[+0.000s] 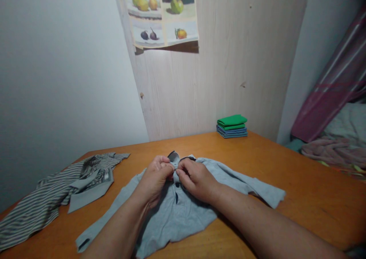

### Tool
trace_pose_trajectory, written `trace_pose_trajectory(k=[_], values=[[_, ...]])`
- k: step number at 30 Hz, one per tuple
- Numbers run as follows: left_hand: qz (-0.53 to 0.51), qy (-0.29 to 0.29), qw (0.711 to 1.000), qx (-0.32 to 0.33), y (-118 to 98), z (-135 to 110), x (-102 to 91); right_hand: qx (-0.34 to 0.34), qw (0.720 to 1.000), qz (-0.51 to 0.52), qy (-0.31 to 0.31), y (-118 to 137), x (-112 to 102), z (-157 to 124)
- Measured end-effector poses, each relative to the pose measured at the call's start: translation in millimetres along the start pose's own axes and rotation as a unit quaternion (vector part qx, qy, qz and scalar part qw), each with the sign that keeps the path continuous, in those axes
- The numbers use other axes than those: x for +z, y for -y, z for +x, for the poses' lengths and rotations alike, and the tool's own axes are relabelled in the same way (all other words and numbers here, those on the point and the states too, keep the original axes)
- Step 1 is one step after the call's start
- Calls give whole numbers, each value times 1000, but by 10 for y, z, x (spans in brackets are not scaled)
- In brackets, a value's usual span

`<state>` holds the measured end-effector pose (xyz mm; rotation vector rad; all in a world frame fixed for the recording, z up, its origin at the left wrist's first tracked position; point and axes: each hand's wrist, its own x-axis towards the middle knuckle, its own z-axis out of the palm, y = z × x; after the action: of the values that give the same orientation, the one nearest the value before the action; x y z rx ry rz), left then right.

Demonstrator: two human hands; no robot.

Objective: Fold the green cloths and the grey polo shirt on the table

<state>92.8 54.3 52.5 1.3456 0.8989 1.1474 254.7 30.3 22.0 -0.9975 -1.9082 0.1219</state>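
A light grey-blue button-up shirt lies spread on the wooden table, its collar away from me and both sleeves out to the sides. At the top of its front opening, just below the collar, my left hand pinches the fabric. Close beside it, my right hand pinches the other edge of the same opening, thumb and fingertips together. The fingertips almost meet, and whatever small part lies between them is hidden. Dark spots show on the front strip below my hands, and a dark slit marks the left cuff.
A striped shirt with a plain grey collar lies crumpled on the table's left side. Folded green and blue cloths are stacked at the back right. The table meets a wall with fruit pictures. Purple curtain and bedding are at right.
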Motion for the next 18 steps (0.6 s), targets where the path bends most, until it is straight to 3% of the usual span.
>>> trace_pose_trajectory(k=[3, 5, 10, 14, 18], values=[[-29, 10, 1000, 0, 13, 7, 10, 33, 997, 59, -24, -10, 31, 12], [-48, 17, 999, -3, 26, 15, 11, 91, 985, 141, -30, -8, 56, 31], [-78, 22, 997, -11, 48, 32, 17, 232, 908, 348, 4, 15, 75, 90], [-84, 16, 996, -20, 45, 27, 26, 257, 885, 389, 11, 14, 60, 117], [-77, 10, 996, -32, 46, 16, 26, 270, 880, 391, 2, 13, 77, 115]])
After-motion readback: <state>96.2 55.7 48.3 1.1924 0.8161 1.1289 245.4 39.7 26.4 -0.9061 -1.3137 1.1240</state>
